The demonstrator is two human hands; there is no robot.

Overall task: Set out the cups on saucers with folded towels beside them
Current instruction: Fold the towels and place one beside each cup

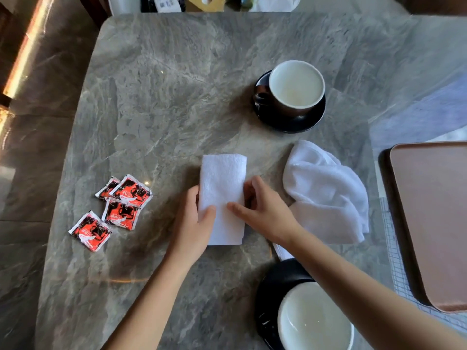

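Observation:
A white towel [222, 183], folded into a narrow rectangle, lies flat in the middle of the grey marble table [164, 97]. My left hand [194, 223] grips its left edge with the thumb on top. My right hand [262, 208] holds its right edge, index finger lying on the cloth. A second white towel [326, 188] lies crumpled just to the right. A dark cup with a white inside [295, 84] stands on a black saucer [310, 122] at the back right. Another such cup [313, 322] sits on a black saucer [273, 286] at the near edge, partly under my right forearm.
Several red and black sachets [118, 208] lie at the left of the table. A brown tray [434, 218] rests at the right edge. The table's left edge drops to a tiled floor [30, 147].

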